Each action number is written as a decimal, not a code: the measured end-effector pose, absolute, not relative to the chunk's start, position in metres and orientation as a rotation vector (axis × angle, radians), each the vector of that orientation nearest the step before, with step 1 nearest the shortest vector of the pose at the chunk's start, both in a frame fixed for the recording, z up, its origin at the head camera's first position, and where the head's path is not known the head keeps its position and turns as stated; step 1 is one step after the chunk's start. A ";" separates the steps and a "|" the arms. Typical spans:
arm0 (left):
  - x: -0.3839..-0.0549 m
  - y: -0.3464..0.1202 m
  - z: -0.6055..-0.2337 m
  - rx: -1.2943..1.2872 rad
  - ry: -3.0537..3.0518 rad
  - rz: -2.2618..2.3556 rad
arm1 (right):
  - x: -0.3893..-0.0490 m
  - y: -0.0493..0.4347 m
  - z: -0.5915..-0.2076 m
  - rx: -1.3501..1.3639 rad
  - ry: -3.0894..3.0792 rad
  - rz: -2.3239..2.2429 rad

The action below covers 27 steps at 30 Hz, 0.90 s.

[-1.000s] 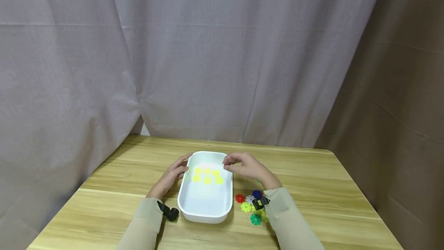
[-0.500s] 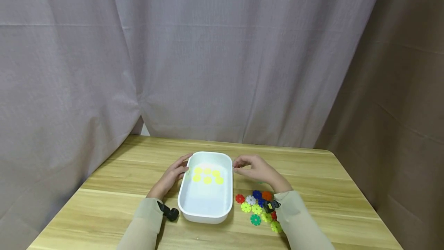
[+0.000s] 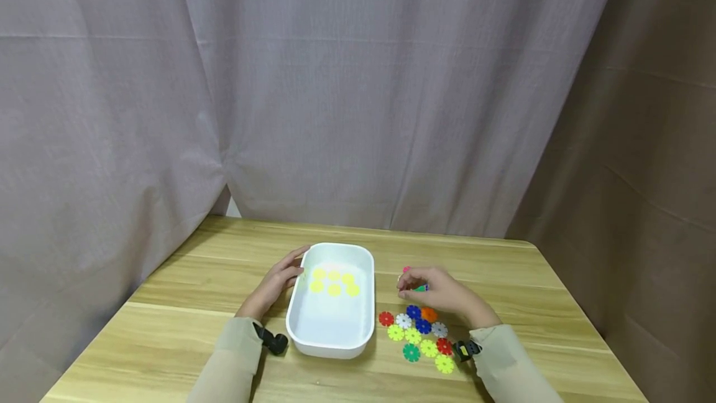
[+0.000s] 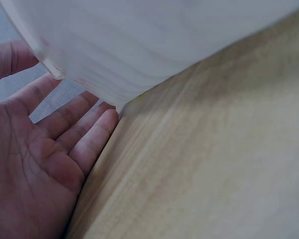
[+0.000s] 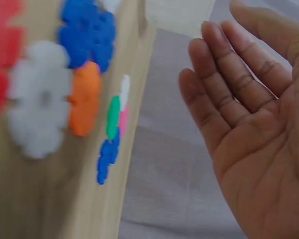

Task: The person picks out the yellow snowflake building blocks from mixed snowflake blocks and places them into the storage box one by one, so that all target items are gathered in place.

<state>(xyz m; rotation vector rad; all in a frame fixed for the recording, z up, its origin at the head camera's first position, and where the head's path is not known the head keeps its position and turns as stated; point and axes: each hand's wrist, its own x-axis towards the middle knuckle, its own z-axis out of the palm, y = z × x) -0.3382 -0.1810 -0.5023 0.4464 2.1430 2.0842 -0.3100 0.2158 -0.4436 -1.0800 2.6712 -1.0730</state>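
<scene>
A white plastic tub (image 3: 331, 323) stands on the wooden table with several yellow discs (image 3: 334, 290) laid out in two rows inside. My left hand (image 3: 273, 286) rests against the tub's left side; in the left wrist view its fingers (image 4: 94, 137) lie fairly straight along the wall. To the right of the tub, my right hand (image 3: 442, 294) hovers over the table. The right wrist view shows its palm (image 5: 269, 164) bare, fingers loosely bent. Beneath and beyond it are a green notched disc (image 5: 113, 118), a pink one (image 5: 123, 119) and blue ones, partly hidden in the head view.
Several notched snowflake discs lie loose right of the tub, among them a red one (image 3: 386, 318), an orange one (image 3: 429, 314), a green one (image 3: 411, 352) and a yellow one (image 3: 444, 364). A grey curtain (image 3: 363, 111) hangs behind the wooden table (image 3: 184, 303).
My right hand has moved from the tub's right rim rightward and toward me, uncovering more of the loose discs. My left hand and the tub stay put.
</scene>
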 end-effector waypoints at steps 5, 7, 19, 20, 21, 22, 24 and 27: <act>-0.339 -0.182 -0.503 0.459 2.142 2.074 | -0.296 0.216 -0.454 -1.138 2.531 -0.986; -0.340 -0.183 -0.503 0.461 2.140 2.072 | -0.292 0.215 -0.457 -1.172 2.501 -0.955; -0.340 -0.182 -0.503 0.459 2.143 2.065 | -0.286 0.209 -0.466 -1.184 2.509 -0.852; -0.340 -0.182 -0.503 0.459 2.144 2.066 | -0.286 0.209 -0.466 -1.176 2.510 -0.848; -0.340 -0.182 -0.502 0.460 2.142 2.069 | -0.286 0.208 -0.466 -1.173 2.509 -0.844; -0.340 -0.182 -0.502 0.459 2.142 2.069 | -0.286 0.208 -0.466 -1.168 2.509 -0.840; -0.340 -0.182 -0.502 0.459 2.139 2.072 | -0.286 0.208 -0.466 -1.165 2.504 -0.835; -0.338 -0.182 -0.501 0.460 2.136 2.070 | -0.286 0.208 -0.466 -1.181 2.498 -0.842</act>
